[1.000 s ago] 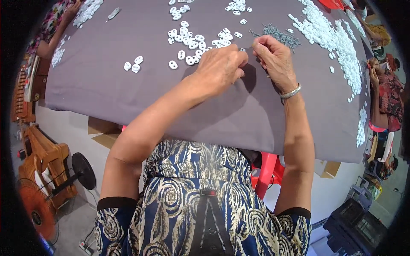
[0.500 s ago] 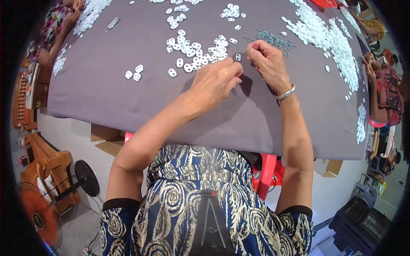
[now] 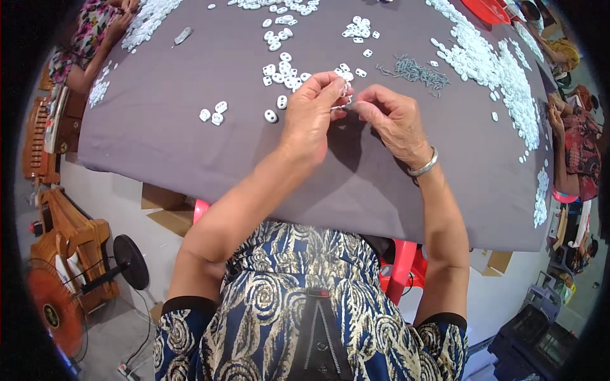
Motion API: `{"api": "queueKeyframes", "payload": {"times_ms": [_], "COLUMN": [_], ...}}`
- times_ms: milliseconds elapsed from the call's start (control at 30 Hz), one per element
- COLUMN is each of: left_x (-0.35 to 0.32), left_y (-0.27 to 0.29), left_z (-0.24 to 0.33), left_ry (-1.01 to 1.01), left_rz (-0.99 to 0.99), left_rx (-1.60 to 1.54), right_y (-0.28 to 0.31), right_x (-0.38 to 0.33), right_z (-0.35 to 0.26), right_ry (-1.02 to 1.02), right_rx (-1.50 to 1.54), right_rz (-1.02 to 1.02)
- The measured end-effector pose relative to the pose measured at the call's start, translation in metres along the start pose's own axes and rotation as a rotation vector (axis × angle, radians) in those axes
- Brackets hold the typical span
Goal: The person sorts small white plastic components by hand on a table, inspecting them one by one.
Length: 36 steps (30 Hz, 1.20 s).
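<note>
My left hand [image 3: 310,114] is closed, its thumb and fingers pinching a small white oval plastic piece at the fingertips. More white bits show just below its fingers, but I cannot make out how they join. My right hand [image 3: 397,120] is closed in a pinch right beside it, almost touching; whatever it grips is too small to name. Past the left hand lie loose white oval pieces [image 3: 285,68] with two dark holes each. A heap of small grey screw-like pins [image 3: 419,73] lies beyond the right hand.
Large heaps of white pieces [image 3: 511,82] run along the table's right side, near a red tray [image 3: 486,9]. Three pieces [image 3: 218,113] sit apart at left, and a small grey tool [image 3: 182,35] lies farther off. Other people's arms [image 3: 101,47] rest at both table sides.
My left hand has turned and risen, and a white piece now shows in its fingertips. My right hand has come away from the grey pins, closer to the left fingertips.
</note>
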State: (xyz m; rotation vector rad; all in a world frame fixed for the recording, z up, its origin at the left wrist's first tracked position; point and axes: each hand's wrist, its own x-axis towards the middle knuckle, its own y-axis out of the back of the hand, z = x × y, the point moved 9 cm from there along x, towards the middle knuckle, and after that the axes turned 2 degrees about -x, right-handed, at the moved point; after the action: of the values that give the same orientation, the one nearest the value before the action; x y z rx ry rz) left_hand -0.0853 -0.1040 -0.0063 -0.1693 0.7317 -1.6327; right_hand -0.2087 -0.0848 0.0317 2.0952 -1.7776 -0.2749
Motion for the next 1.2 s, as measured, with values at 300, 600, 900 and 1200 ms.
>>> {"api": "queueKeyframes", "payload": {"times_ms": [300, 600, 900, 1200], "left_x": [-0.003, -0.013, -0.02, -0.018], "left_y": [-0.02, -0.017, -0.012, -0.005], "left_z": [-0.017, -0.003, 0.019, 0.011], "left_ry": [0.008, -0.072, -0.203, -0.161], "left_rz": [-0.061, -0.118, -0.335, -0.36], "left_rx": [-0.291, -0.078, 0.348, 0.337], "right_y": [0.01, 0.016, -0.001, -0.003], "right_x": [-0.006, -0.005, -0.005, -0.005], "right_z": [-0.021, -0.013, 0.002, -0.006], "right_ry": [0.199, 0.091, -0.126, -0.061], "right_rx": [-0.02, 0.185, 0.214, 0.144], "right_rz": [0.283, 0.208, -0.084, -0.093]}}
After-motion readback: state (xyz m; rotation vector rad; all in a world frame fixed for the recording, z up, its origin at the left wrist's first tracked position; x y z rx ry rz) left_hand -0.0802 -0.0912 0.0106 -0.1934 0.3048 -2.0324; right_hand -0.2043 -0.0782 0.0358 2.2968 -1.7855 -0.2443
